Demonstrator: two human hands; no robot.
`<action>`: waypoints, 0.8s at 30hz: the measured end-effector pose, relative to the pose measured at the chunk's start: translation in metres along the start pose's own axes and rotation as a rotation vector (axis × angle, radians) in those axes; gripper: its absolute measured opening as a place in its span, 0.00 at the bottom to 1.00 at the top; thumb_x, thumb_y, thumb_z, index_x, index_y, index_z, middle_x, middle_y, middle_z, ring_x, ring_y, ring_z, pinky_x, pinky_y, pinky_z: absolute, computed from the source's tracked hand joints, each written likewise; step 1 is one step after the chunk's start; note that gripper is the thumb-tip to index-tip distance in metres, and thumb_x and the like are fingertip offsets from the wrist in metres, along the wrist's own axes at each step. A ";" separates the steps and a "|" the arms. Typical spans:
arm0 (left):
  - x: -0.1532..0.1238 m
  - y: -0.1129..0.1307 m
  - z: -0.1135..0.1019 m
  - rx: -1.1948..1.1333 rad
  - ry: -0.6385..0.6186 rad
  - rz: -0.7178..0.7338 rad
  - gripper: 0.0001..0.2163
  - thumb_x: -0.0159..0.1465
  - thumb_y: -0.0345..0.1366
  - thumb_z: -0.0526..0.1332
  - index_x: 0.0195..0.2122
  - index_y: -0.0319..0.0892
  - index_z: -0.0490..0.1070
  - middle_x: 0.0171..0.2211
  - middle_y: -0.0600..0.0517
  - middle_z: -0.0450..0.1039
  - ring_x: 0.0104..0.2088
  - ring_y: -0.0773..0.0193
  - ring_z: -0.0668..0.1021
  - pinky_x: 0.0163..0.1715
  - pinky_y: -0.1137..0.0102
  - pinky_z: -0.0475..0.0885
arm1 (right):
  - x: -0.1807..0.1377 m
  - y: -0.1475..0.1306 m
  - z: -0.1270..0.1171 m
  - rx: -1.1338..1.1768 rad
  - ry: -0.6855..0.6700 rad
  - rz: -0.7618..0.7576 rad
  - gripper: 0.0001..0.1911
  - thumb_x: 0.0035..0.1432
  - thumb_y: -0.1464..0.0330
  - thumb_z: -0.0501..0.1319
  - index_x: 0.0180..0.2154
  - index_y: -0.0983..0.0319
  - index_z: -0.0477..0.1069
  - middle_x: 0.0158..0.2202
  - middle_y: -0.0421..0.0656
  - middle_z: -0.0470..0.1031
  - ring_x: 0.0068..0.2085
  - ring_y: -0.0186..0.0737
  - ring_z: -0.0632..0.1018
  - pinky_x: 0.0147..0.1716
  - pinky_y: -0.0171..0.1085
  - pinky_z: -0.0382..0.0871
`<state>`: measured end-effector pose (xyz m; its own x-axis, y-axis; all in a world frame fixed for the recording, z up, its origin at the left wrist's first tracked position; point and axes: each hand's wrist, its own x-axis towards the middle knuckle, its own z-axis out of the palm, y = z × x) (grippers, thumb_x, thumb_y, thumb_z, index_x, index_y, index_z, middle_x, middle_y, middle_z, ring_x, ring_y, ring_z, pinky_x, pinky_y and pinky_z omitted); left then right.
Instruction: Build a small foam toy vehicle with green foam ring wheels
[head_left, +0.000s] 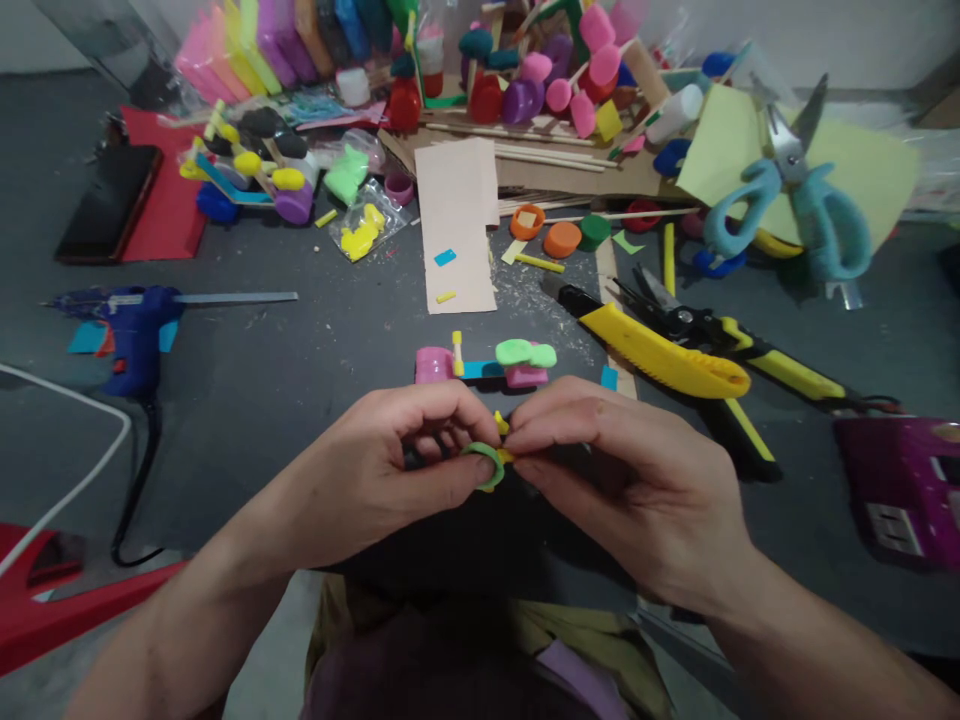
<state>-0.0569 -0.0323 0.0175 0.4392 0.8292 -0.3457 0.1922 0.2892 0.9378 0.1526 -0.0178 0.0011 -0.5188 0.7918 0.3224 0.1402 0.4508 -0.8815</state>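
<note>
My left hand (405, 450) pinches a small light-green ring (486, 464) between thumb and fingers. My right hand (622, 470) meets it from the other side, its fingertips closed on a bit of yellow clay (505, 455) that touches the ring. Fingers cover most of this yellow clay. Just beyond both hands sits a small model on a blue strip (482, 371), with pink caps (435, 365) under it, a yellow-topped peg (457, 352) and green clay pads (526, 353).
A blue glue gun (135, 330) lies left. To the right are a yellow utility knife (652, 345), pruning shears (720, 335) and blue-handled scissors (791, 190). Beige card (457, 225), bottle caps (562, 239) and finished clay models (255, 175) lie farther back.
</note>
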 end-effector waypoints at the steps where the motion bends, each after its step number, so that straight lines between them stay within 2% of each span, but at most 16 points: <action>1: 0.000 0.000 0.000 -0.004 -0.001 0.001 0.01 0.64 0.31 0.63 0.36 0.42 0.72 0.26 0.60 0.64 0.26 0.75 0.65 0.24 0.80 0.61 | 0.000 0.000 0.000 0.005 -0.003 -0.001 0.05 0.63 0.76 0.64 0.38 0.61 0.74 0.34 0.40 0.77 0.36 0.32 0.78 0.35 0.34 0.72; 10: 0.001 -0.003 -0.001 0.034 -0.018 0.013 0.01 0.65 0.32 0.64 0.37 0.43 0.73 0.27 0.59 0.66 0.26 0.74 0.65 0.25 0.79 0.61 | -0.001 0.001 -0.001 0.010 -0.002 0.019 0.05 0.63 0.76 0.63 0.39 0.61 0.74 0.34 0.40 0.77 0.36 0.33 0.79 0.36 0.35 0.73; 24: -0.001 -0.001 -0.002 0.049 -0.011 0.002 0.02 0.65 0.34 0.64 0.36 0.43 0.73 0.27 0.58 0.66 0.26 0.73 0.66 0.25 0.78 0.62 | 0.002 -0.001 -0.002 0.000 -0.003 0.043 0.06 0.62 0.75 0.64 0.37 0.57 0.75 0.33 0.40 0.78 0.34 0.37 0.79 0.33 0.37 0.73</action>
<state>-0.0590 -0.0325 0.0166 0.4492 0.8243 -0.3446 0.2337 0.2638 0.9358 0.1533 -0.0154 0.0035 -0.5151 0.8089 0.2833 0.1627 0.4168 -0.8943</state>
